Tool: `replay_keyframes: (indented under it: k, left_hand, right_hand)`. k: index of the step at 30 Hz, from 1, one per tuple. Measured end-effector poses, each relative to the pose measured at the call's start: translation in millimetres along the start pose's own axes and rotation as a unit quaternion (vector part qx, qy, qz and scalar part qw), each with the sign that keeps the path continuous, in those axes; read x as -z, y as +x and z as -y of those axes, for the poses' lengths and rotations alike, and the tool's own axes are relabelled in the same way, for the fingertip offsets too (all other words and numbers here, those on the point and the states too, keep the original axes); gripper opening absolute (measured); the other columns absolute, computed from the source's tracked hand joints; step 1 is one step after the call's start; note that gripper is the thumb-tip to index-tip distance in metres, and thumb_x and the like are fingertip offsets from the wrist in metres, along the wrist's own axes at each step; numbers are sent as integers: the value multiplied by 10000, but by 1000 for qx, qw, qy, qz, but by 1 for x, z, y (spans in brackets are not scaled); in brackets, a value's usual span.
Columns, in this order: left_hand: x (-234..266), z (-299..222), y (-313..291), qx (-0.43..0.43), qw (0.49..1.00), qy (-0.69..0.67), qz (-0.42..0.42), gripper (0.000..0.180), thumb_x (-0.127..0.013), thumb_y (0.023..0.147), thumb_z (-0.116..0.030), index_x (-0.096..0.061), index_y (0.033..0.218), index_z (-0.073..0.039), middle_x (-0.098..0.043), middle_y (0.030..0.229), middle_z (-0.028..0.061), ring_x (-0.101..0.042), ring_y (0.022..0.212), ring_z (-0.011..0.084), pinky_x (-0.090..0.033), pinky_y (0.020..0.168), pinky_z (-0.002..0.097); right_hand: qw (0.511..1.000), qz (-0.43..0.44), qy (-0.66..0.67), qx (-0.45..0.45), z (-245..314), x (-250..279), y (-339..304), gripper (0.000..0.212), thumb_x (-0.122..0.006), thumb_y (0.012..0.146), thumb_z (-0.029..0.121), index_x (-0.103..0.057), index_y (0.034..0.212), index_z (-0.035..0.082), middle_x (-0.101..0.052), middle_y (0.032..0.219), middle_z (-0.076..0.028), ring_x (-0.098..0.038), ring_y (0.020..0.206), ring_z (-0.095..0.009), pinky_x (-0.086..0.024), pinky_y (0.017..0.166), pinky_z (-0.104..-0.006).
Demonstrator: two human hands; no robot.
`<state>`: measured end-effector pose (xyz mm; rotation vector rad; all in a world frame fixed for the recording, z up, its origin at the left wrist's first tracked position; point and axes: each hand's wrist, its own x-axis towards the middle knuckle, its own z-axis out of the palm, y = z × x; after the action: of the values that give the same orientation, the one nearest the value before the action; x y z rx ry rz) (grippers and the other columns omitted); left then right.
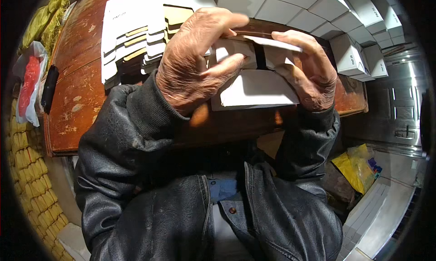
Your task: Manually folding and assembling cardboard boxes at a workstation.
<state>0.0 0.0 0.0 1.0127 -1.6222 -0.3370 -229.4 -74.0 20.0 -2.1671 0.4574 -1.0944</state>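
Left hand (200, 56): gripping white carton (259, 87), thumb near opening.
Right hand (313, 65): gripping opposite side, apparently to steady it (flap (278, 44) is raised).
Carton blanks (141, 11): stacked close, probably for easy reach.

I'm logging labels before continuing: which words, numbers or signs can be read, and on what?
Wording withheld. Print:
Flat white cardboard stack, upper left: one short line, legible.
Rectangular white cardboard box, right: one short line, legible.
White box to its right: small print, barely legible.
Stacked white boxes, upper right: marks too small.
White cardboard carton between left hand and right hand: none seen.
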Motion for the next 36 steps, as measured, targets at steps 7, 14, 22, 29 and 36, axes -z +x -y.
replay_keyframes:
  k: [7, 14, 22, 29, 36]
  left_hand:
    - [7, -2, -1, -80, 995, 42, 43, 250, -661, 772, 44, -610, 999, -48, -615, 1021, 101, -628, 948, 210, -533, 829, 306]
    - [5, -4, -4, -42, 996, 26, 69, 232, -530, 860, 56, -590, 1067, -29, -602, 1108, 132, -624, 996, 225, -531, 865, 331]
    - [3, -6, -2, -97, 990, 71, 78, 233, -628, 863, -42, -610, 1095, -31, -602, 1119, 150, -608, 1041, 254, -515, 903, 372]
    - [1, -2, -4, -46, 996, -4, 80, 279, -714, 808, -40, -634, 1074, -69, -612, 1112, 112, -603, 1053, 232, -491, 945, 357]
    - [0, -3, -5, -18, 996, -35, 76, 250, -704, 804, -20, -644, 1042, -66, -610, 1108, 102, -602, 1047, 221, -491, 944, 347]
  right_hand:
    - [998, 29, 54, 4, -1, 0, -3, 395, -739, 836, 299, -654, 1121, 39, -607, 1185, -156, -583, 1095, -234, -489, 933, -385]
    - [996, 84, 12, -17, 5, 3, 1, 467, -814, 743, 166, -632, 1161, 63, -592, 1215, -133, -576, 1141, -241, -492, 979, -391]
    - [989, 100, -103, 44, 8, 4, 9, 472, -830, 719, 148, -641, 1144, 72, -628, 1143, -123, -621, 1074, -241, -543, 911, -352]
    - [965, 115, -223, 74, 20, 3, 14, 446, -833, 708, 145, -651, 1112, 93, -653, 1096, -116, -662, 986, -244, -581, 815, -343]
    - [947, 125, -282, 95, 22, 2, 18, 423, -827, 698, 123, -652, 1082, 93, -661, 1056, -113, -681, 916, -255, -593, 756, -346]
